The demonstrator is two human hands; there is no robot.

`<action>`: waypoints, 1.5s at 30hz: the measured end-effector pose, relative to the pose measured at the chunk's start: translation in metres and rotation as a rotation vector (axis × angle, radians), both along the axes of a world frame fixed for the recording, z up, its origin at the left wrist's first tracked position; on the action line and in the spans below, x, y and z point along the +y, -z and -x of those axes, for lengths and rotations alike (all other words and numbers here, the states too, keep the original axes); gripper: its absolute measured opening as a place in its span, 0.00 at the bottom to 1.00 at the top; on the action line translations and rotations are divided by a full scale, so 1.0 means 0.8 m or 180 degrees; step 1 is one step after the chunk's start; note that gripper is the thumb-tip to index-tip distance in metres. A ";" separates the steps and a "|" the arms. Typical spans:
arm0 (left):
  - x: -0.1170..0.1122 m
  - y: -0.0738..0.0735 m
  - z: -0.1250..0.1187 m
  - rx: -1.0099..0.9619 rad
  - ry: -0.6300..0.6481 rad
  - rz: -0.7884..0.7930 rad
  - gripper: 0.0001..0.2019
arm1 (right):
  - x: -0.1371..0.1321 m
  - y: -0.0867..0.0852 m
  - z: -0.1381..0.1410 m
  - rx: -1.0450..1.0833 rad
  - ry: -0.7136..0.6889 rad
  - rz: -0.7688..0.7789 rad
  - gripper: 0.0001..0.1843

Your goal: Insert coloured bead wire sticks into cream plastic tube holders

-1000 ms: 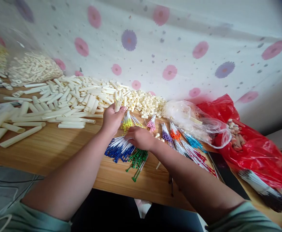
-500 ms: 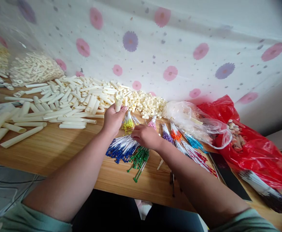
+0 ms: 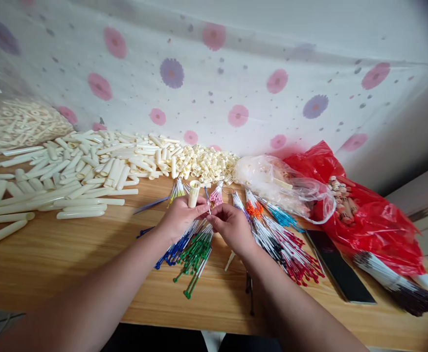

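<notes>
My left hand is closed around a cream plastic tube, whose open end points upward. Close beside it, my right hand pinches a thin white stick with a blue tip, the tip up. The fingertips of both hands meet around the stick's lower part. Below the hands, bundles of blue-tipped sticks and green-tipped sticks fan out on the table. Behind the hands are yellow-tipped sticks and pink-tipped sticks. My wrists and fingers partly cover the bundles.
Cream tubes and short slotted pieces are heaped along the back. Red-tipped sticks, a black flat object, a clear bag and a red bag lie to the right. A flowered sheet hangs behind the table.
My right hand has lifted a blue-tipped stick from the bundles and come up against my left hand. The left hand still holds the tube. The camera view has shifted to the right.
</notes>
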State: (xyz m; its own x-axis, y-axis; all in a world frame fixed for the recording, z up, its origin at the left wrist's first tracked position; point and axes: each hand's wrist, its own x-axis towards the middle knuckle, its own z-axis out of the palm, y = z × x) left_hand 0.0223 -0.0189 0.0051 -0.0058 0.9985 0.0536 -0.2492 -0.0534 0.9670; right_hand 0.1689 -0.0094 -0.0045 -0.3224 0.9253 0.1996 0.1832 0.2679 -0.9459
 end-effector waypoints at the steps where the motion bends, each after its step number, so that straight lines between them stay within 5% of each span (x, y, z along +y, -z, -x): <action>1: 0.000 0.000 0.001 -0.0070 -0.0043 0.0032 0.10 | -0.001 0.000 0.001 -0.0051 -0.0035 0.0003 0.07; 7: -0.002 -0.009 0.010 -0.0447 -0.0090 0.0237 0.12 | -0.005 -0.005 -0.006 -0.0534 -0.0435 -0.0188 0.07; 12: -0.008 -0.014 0.008 -0.0445 0.0511 0.0257 0.10 | 0.000 -0.016 -0.018 0.0505 -0.0135 -0.0385 0.11; 16: -0.009 -0.009 0.006 -0.0237 0.0832 0.0195 0.10 | 0.000 -0.024 -0.023 0.0593 -0.0224 -0.0616 0.12; 25: -0.005 -0.001 0.003 0.0695 0.0802 -0.0452 0.08 | -0.005 -0.028 -0.018 0.0011 0.0081 -0.0752 0.03; 28: -0.004 -0.004 0.003 0.1332 0.0419 -0.0851 0.06 | -0.017 -0.048 -0.033 -0.0007 0.0277 -0.1243 0.02; 32: -0.002 -0.002 0.008 0.1942 -0.0087 -0.1414 0.04 | -0.048 -0.085 -0.057 0.1066 0.1138 -0.2445 0.08; 35: -0.002 -0.002 0.011 0.2104 -0.0043 -0.1441 0.05 | -0.071 -0.098 -0.062 0.1046 0.0884 -0.2901 0.12; 40: -0.004 -0.009 0.007 0.2320 0.0062 -0.1629 0.06 | -0.079 -0.100 -0.055 0.0226 0.0084 -0.2996 0.14; 45: -0.004 -0.011 0.004 0.2386 0.0135 -0.1883 0.07 | -0.074 -0.096 -0.048 -0.0003 0.0151 -0.3267 0.13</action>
State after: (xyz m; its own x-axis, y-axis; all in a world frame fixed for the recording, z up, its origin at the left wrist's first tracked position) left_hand 0.0191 -0.0221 0.0140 0.2707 0.8071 0.5247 0.4112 -0.5898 0.6950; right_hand 0.2069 -0.0683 0.0723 -0.2904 0.3205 0.9017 0.2153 0.9400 -0.2648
